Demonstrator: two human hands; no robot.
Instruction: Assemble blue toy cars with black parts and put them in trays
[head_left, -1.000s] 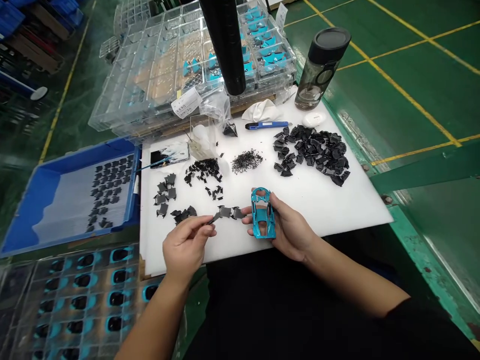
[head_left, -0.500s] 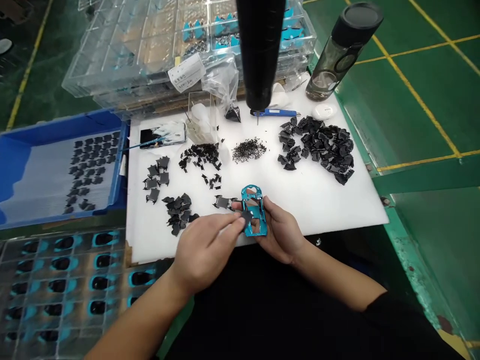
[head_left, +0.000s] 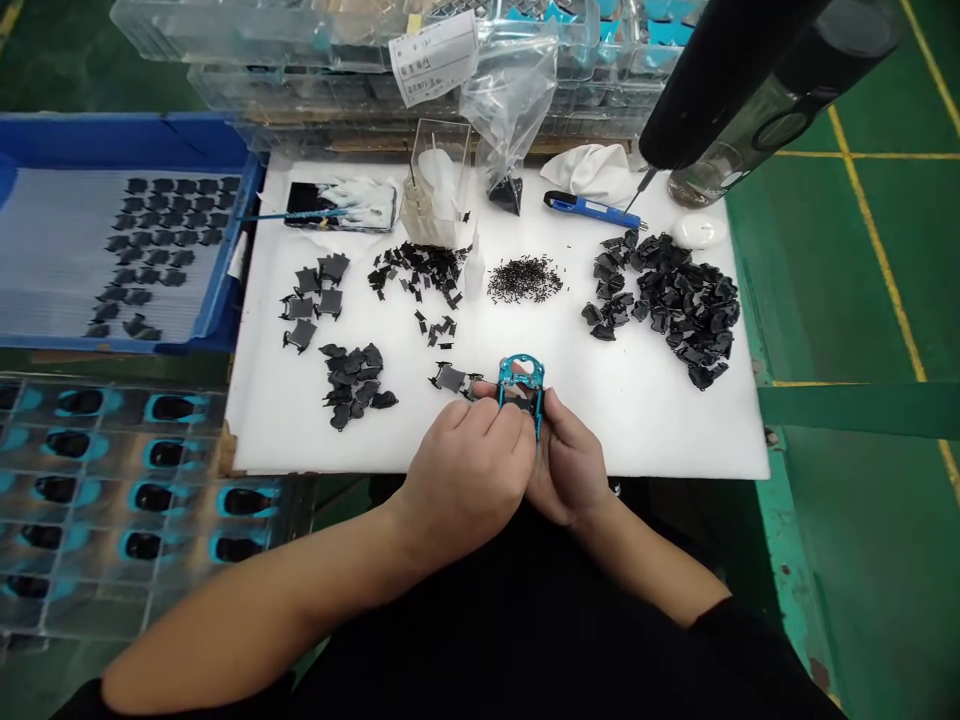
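A teal toy-car body frame (head_left: 523, 372) is held over the front edge of the white work board (head_left: 645, 430). My right hand (head_left: 570, 455) grips its right side and underside, the thumb along the edge. My left hand (head_left: 474, 465) is closed over the lower part of the frame, its knuckles up; the fingertips are hidden. Inside the frame a dark part (head_left: 517, 398) partly shows. Just left of the frame lies a grey part with black arms (head_left: 452, 378). A pile of small black screws (head_left: 527, 279) sits beyond the hands.
Black part piles (head_left: 690, 305) lie right, others (head_left: 354, 385) left. A black screwdriver (head_left: 697, 90) hangs at upper right near a blue-handled tool (head_left: 592, 209) and a bottle (head_left: 780, 120). A blue bin (head_left: 251, 215) and clear tray (head_left: 172, 525) stand left, stacked trays (head_left: 300, 90) behind.
My left hand has moved right and over the lower frame with the dark piece it held, now covered. The camera view has shifted.
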